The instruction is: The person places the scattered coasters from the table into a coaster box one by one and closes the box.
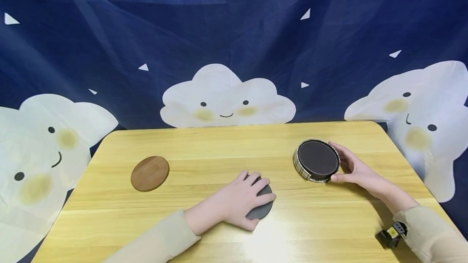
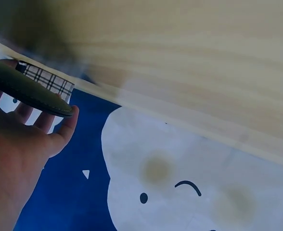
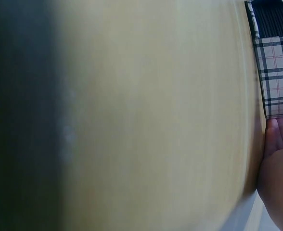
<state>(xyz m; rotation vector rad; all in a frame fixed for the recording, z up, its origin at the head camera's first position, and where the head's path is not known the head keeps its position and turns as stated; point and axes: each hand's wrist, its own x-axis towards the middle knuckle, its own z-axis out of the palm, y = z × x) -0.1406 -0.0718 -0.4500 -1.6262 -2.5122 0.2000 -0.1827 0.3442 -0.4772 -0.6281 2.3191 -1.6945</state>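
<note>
My left hand (image 1: 241,201) grips a dark round coaster (image 1: 261,211) from above, fingers spread over it in the head view. Seen from the left wrist, the coaster (image 2: 28,90) has a stitched rim and the fingers curl round its edge. To the right, a round plaid coaster holder (image 1: 302,170) stands on the table with dark coasters (image 1: 318,157) stacked inside. My right hand (image 1: 358,170) holds this holder by its right side, thumb at the front and fingers behind. In the right wrist view the ribbed dark stack (image 3: 276,17) shows through a gap in the plaid wall (image 3: 278,77).
A brown wooden disc (image 1: 150,173) lies on the left of the light wooden table (image 1: 204,145). Behind the table's far edge hangs a dark blue cloth (image 1: 256,39) with cloud faces. A small black camera (image 1: 392,233) is strapped at the right wrist.
</note>
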